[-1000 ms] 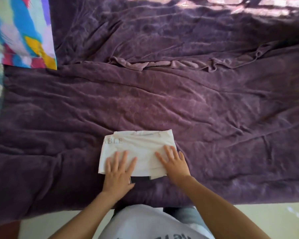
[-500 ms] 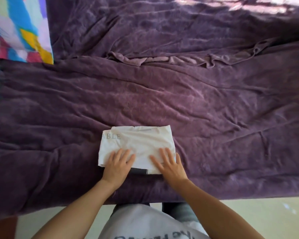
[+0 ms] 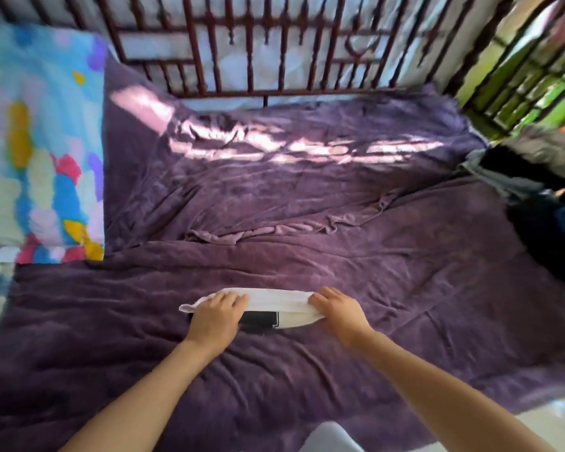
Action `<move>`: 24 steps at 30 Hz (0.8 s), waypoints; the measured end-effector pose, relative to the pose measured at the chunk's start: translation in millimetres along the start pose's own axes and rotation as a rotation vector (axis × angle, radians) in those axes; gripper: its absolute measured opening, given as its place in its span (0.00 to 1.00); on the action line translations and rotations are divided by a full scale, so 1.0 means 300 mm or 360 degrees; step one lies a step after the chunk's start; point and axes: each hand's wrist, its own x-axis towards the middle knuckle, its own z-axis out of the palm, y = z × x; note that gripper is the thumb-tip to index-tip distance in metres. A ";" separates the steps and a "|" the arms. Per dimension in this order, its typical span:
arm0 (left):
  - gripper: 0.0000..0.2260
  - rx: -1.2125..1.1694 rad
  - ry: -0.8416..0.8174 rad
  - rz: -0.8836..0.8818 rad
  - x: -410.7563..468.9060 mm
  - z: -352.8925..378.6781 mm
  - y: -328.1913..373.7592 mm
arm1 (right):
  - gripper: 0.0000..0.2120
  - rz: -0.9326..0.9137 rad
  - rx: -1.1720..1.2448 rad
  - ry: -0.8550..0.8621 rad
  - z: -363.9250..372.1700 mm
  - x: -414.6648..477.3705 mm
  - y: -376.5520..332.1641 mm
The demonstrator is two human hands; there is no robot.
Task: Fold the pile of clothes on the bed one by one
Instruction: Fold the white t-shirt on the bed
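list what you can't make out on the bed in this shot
Head view:
folded white garment: its black print is partly covered by the left hand and right hand.
pile of clothes: cut by the right edge and blurred; pieces uncountable.
colourful pillow: pattern smeared by motion blur.

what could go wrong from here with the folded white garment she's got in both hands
1. The left hand and right hand grip only the ends of the white garment. If it is lifted, its middle may sag and the folds may open.
2. The purple blanket beneath it is rumpled, so the bundle may settle crooked.
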 end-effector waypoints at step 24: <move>0.30 -0.0298 0.0641 0.1162 0.655 -0.515 0.791 | 0.14 0.0741 0.0104 0.0851 -0.854 -0.841 0.341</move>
